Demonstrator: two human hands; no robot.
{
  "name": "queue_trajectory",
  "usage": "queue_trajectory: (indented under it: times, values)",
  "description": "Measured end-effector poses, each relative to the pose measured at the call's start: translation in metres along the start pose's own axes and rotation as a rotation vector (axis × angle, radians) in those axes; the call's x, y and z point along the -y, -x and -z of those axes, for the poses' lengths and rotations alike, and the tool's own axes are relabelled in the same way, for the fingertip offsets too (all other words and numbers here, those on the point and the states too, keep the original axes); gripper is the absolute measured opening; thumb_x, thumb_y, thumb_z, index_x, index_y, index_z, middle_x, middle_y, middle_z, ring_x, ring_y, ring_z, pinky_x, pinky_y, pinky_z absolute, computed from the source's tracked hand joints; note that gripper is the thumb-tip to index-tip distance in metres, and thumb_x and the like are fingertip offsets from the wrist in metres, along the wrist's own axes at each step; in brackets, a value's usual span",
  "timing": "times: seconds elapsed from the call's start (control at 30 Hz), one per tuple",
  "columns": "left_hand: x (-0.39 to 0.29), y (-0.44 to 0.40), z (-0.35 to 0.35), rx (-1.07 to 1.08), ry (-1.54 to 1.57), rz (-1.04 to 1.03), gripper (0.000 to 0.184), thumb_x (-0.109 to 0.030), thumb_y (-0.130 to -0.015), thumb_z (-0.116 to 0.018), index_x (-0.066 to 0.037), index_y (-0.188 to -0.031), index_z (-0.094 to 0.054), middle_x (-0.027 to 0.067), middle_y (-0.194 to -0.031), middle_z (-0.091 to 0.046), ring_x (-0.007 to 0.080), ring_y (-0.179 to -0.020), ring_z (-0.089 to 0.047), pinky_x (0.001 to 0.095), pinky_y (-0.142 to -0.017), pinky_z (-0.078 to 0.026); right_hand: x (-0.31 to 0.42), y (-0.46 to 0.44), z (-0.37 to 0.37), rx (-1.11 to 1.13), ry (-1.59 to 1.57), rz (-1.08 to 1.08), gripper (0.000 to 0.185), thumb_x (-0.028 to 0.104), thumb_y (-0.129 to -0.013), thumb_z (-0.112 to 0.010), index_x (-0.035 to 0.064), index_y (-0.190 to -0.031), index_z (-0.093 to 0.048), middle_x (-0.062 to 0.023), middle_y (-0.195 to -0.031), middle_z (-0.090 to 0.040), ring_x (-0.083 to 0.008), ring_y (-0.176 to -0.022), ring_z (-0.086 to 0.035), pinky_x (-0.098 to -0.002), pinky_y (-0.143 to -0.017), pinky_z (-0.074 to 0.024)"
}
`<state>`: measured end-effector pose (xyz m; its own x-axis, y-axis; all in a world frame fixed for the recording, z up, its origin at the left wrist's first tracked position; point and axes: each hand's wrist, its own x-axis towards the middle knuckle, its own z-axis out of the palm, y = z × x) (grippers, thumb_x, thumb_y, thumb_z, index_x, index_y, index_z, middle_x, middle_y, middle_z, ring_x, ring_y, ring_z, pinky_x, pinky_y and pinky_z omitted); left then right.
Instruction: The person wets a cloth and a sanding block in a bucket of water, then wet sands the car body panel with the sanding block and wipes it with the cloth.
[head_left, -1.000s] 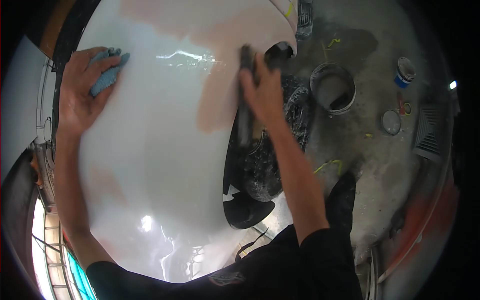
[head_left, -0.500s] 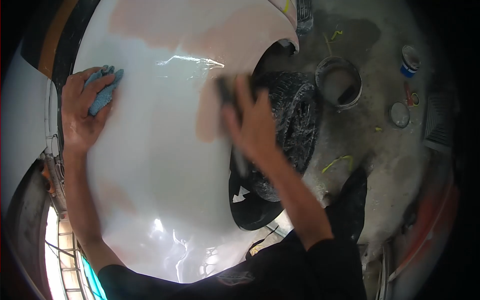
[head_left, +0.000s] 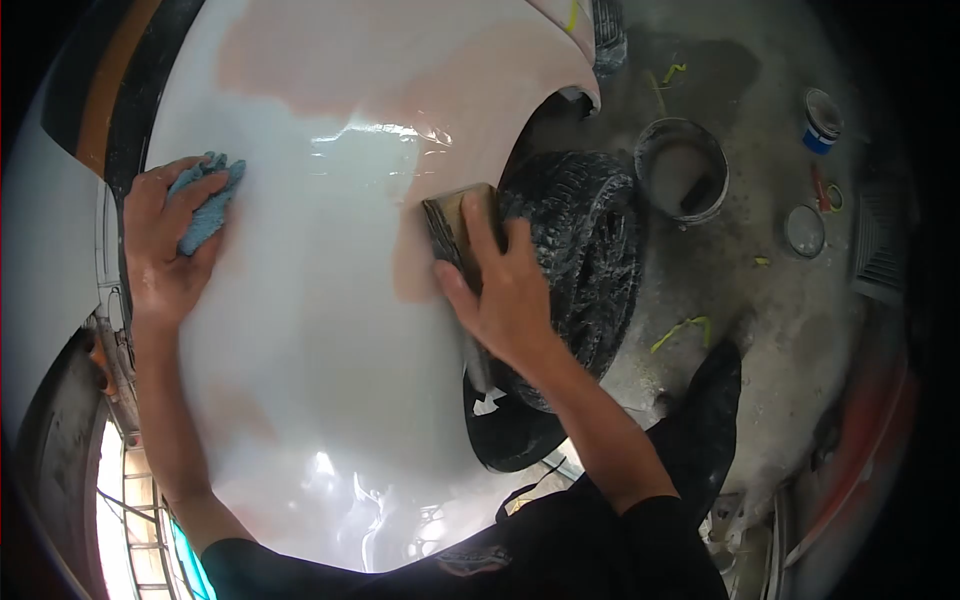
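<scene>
A white car fender (head_left: 320,270) with pinkish patches fills the middle of the view, its surface wet and shiny. On the right side, my right hand (head_left: 512,300) grips a sanding block (head_left: 455,222), which lies against the panel over a pinkish patch near the wheel arch. Dark sheet material shows along the block's left side. My left hand (head_left: 160,245) rests at the panel's left edge, its fingers curled around a crumpled light-blue cloth (head_left: 208,210). Beside my right hand is the wheel (head_left: 600,250), wrapped in black plastic.
A bucket (head_left: 682,125) with greyish water and a dark object inside stands on the wet concrete floor. Further right are a blue-and-white tub (head_left: 821,122), a round lid-like item (head_left: 804,232) and a floor grate (head_left: 880,245). Scraps of yellow tape (head_left: 683,331) lie about.
The sanding block and my right hand, blurred by motion before, have shifted slightly down the panel and now show sharply. My left hand stays in place with the cloth.
</scene>
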<state>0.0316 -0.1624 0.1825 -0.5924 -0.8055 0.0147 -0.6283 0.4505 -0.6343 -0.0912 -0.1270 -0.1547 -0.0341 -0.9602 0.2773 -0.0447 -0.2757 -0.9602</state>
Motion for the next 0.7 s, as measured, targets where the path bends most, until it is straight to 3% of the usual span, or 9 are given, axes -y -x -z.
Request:
queue_trajectory:
  times: [0.07, 0.13, 0.2, 0.3, 0.37, 0.47, 0.53, 0.6, 0.7]
  values:
    - [0.003, 0.0, -0.004, 0.008, 0.015, -0.022, 0.04, -0.005, -0.075, -0.077, -0.007, -0.114, -0.075, 0.0137, -0.12, -0.069, 0.0324, -0.109, -0.064, 0.0428, -0.099, -0.048, -0.015, -0.032, 0.009, 0.009, 0.011, -0.048, 0.07, 0.041, -0.093, -0.067, 0.0105, -0.153, -0.045, -0.0392, -0.124, -0.05, -0.0553, -0.111, -0.058, -0.0579, -0.094, -0.0525]
    - [0.001, 0.002, 0.0, 0.019, 0.013, -0.026, 0.041, -0.004, -0.074, -0.077, -0.007, -0.115, -0.075, 0.0137, -0.121, -0.069, 0.0326, -0.109, -0.063, 0.043, -0.099, -0.048, -0.052, -0.111, 0.02, 0.042, -0.025, -0.296, 0.08, 0.051, -0.094, -0.066, 0.0043, -0.155, -0.046, -0.0396, -0.129, -0.053, -0.0532, -0.117, -0.06, -0.0497, -0.102, -0.0504]
    - [0.0, -0.001, 0.001, 0.007, -0.003, -0.02, 0.042, -0.004, -0.073, -0.077, -0.007, -0.115, -0.075, 0.0137, -0.121, -0.069, 0.0328, -0.11, -0.063, 0.0429, -0.099, -0.048, -0.1, -0.157, 0.011, -0.011, -0.018, -0.317, 0.08, 0.053, -0.094, -0.064, 0.0063, -0.157, -0.045, -0.0366, -0.126, -0.055, -0.0526, -0.115, -0.061, -0.0502, -0.101, -0.0504]
    - [0.0, -0.002, 0.004, -0.012, 0.032, -0.043, 0.043, -0.003, -0.073, -0.077, -0.007, -0.115, -0.075, 0.0136, -0.12, -0.069, 0.0327, -0.11, -0.063, 0.0426, -0.099, -0.048, -0.047, -0.102, 0.019, 0.019, 0.017, -0.311, 0.083, 0.053, -0.094, -0.065, 0.0087, -0.16, -0.041, -0.0378, -0.13, -0.052, -0.0539, -0.113, -0.061, -0.051, -0.101, -0.0505]
    - [-0.002, -0.001, 0.005, -0.003, 0.02, -0.029, 0.043, -0.002, -0.073, -0.076, -0.007, -0.115, -0.075, 0.0137, -0.121, -0.068, 0.0329, -0.11, -0.063, 0.043, -0.098, -0.048, -0.01, -0.033, 0.012, 0.069, 0.028, -0.139, 0.083, 0.054, -0.095, -0.064, 0.0105, -0.161, -0.039, -0.0389, -0.131, -0.05, -0.0562, -0.114, -0.06, -0.0522, -0.103, -0.05]
    - [0.002, 0.002, -0.002, 0.016, 0.036, -0.003, 0.044, -0.001, -0.071, -0.077, -0.008, -0.115, -0.075, 0.0137, -0.122, -0.068, 0.0331, -0.111, -0.063, 0.0434, -0.098, -0.048, -0.01, -0.033, 0.011, 0.074, 0.044, -0.108, 0.082, 0.054, -0.094, -0.065, 0.0098, -0.159, -0.041, -0.0401, -0.132, -0.05, -0.0566, -0.115, -0.06, -0.0529, -0.101, -0.051]
    - [0.003, 0.002, -0.003, 0.021, 0.046, 0.0, 0.045, -0.001, -0.071, -0.077, -0.008, -0.115, -0.076, 0.0137, -0.122, -0.068, 0.033, -0.111, -0.063, 0.0433, -0.098, -0.048, -0.047, -0.098, 0.007, -0.049, 0.06, -0.183, 0.069, 0.046, -0.095, -0.062, 0.0099, -0.152, -0.045, -0.0395, -0.125, -0.051, -0.0548, -0.106, -0.062, -0.0573, -0.092, -0.0538]
    - [0.002, -0.001, 0.0, 0.006, 0.032, 0.002, 0.045, 0.0, -0.07, -0.077, -0.008, -0.114, -0.076, 0.0137, -0.123, -0.068, 0.0327, -0.112, -0.063, 0.0428, -0.098, -0.048, -0.103, -0.162, 0.006, -0.021, -0.025, -0.333, 0.066, 0.049, -0.097, -0.058, 0.0095, -0.149, -0.046, -0.04, -0.124, -0.053, -0.0569, -0.105, -0.063, -0.0578, -0.093, -0.0534]
    - [-0.001, -0.003, 0.005, 0.01, 0.036, -0.014, 0.045, -0.001, -0.069, -0.077, -0.007, -0.113, -0.076, 0.0132, -0.123, -0.068, 0.0321, -0.113, -0.063, 0.0422, -0.099, -0.048, -0.07, -0.132, 0.02, 0.021, 0.018, -0.308, 0.072, 0.046, -0.096, -0.062, 0.0095, -0.154, -0.042, -0.0411, -0.128, -0.05, -0.0578, -0.11, -0.061, -0.0576, -0.093, -0.0531]
